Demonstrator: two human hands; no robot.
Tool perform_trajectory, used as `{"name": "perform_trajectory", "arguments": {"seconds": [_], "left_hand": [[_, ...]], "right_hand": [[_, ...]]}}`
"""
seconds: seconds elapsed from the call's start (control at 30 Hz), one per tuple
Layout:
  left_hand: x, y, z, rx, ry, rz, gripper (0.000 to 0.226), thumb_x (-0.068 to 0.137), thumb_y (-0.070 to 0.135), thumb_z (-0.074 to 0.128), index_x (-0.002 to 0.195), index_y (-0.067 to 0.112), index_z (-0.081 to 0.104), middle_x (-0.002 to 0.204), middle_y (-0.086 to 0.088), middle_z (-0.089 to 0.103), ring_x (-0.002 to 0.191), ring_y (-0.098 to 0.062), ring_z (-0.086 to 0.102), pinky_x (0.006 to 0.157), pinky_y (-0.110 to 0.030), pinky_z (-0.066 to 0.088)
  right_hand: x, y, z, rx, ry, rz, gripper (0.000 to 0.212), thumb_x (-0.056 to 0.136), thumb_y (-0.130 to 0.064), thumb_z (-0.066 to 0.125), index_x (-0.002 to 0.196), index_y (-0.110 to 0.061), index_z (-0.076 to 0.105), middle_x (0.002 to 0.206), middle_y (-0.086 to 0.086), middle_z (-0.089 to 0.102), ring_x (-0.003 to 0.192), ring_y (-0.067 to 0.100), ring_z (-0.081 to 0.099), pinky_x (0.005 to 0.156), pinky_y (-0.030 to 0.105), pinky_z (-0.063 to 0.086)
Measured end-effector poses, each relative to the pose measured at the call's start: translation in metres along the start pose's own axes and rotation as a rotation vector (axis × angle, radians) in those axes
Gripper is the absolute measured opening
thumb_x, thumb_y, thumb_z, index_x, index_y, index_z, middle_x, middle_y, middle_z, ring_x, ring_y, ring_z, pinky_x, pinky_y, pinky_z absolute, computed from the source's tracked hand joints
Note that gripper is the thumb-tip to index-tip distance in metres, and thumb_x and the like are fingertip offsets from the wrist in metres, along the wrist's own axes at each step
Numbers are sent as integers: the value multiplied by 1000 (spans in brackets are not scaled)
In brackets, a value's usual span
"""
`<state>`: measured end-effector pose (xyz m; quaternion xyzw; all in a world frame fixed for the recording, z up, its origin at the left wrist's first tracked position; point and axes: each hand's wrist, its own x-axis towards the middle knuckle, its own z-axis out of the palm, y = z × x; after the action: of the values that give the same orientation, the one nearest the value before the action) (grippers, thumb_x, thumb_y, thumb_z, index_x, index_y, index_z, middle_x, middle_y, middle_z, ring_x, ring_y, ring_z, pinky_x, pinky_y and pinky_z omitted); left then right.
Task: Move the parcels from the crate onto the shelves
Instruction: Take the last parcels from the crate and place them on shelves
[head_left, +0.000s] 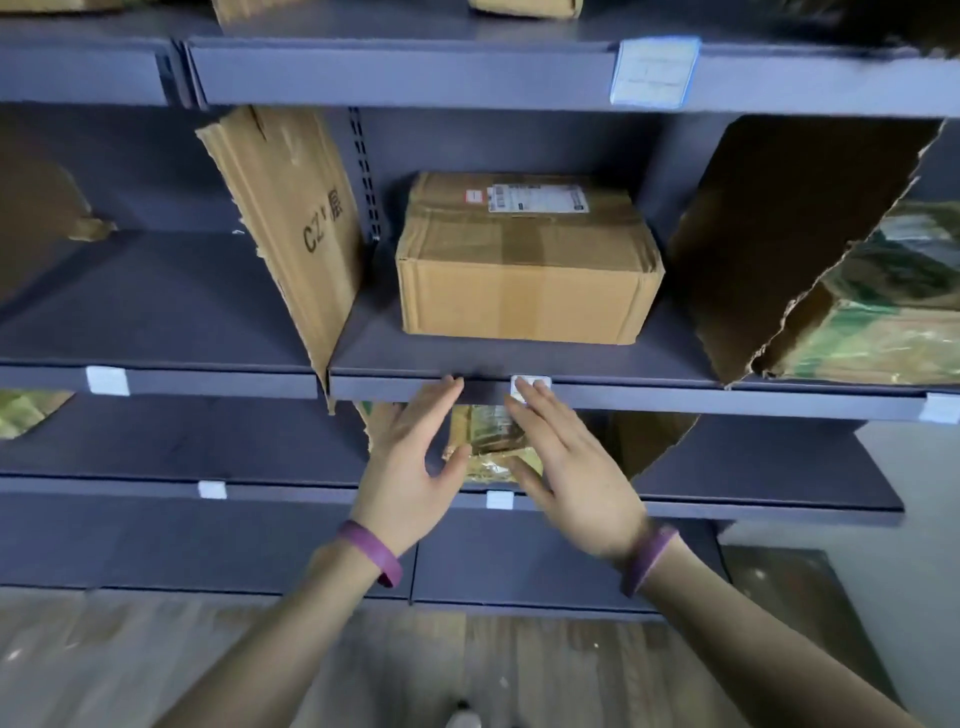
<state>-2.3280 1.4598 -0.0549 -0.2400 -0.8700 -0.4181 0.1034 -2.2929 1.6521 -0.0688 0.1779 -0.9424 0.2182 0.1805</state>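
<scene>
Hands (410, 467) (576, 478), two, empty; one labelled box (524, 270) beyond.

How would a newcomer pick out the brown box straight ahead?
On the dark blue shelving, take the shelf just above the right hand. Between two torn cardboard dividers sits a brown carton. Unlike the green-wrapped parcels nearby, it carries a white label on top.

A taped cardboard box (524, 270) bearing a shipping label sits on the dark blue-grey middle shelf (675, 358), between a torn left divider (291, 218) and a torn right divider (779, 234); a green-wrapped parcel (883, 327) lies beyond the latter; a yellowish packet (485, 428) rests on the lower shelf (779, 467).
</scene>
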Motion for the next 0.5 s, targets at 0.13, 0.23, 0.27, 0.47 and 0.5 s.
{"name": "perform_trajectory", "arguments": {"seconds": [0.13,0.23,0.27,0.47,0.5], "left_hand": [[-8,-40,30,-6,-112,-98,57,88,14,62,141,20,41,141,20,34,138,-8,31,112,-16,22],[-4,-71,54,96,-268,-154,62,89,19,59,145,19,35,151,3,33,142,-17,26,116,-30,23],[-3,-80,62,143,-340,-179,64,89,22,58,147,19,30,154,0,29,143,-20,23,116,-36,24],[4,-118,101,386,-629,-272,67,92,32,49,150,31,15,160,1,-2,146,-24,2,114,-47,22],[7,-123,105,392,-647,-291,68,92,31,50,150,32,14,160,2,-2,147,-23,1,114,-49,23]], "right_hand": [[-18,14,44,26,-166,156,60,95,-26,57,149,-15,32,158,4,26,148,24,19,119,42,25],[-26,28,72,-38,-316,300,66,97,-32,51,153,-22,19,162,1,15,150,22,12,121,41,20],[-28,33,80,-58,-372,351,68,98,-33,49,154,-23,13,163,1,8,151,22,6,122,41,16],[-22,57,110,-231,-597,518,76,100,-34,45,155,-23,-7,162,5,-15,149,35,-8,120,49,12],[-19,60,114,-231,-594,524,76,99,-32,45,155,-23,-6,162,5,-14,149,35,-7,120,49,13]]}}
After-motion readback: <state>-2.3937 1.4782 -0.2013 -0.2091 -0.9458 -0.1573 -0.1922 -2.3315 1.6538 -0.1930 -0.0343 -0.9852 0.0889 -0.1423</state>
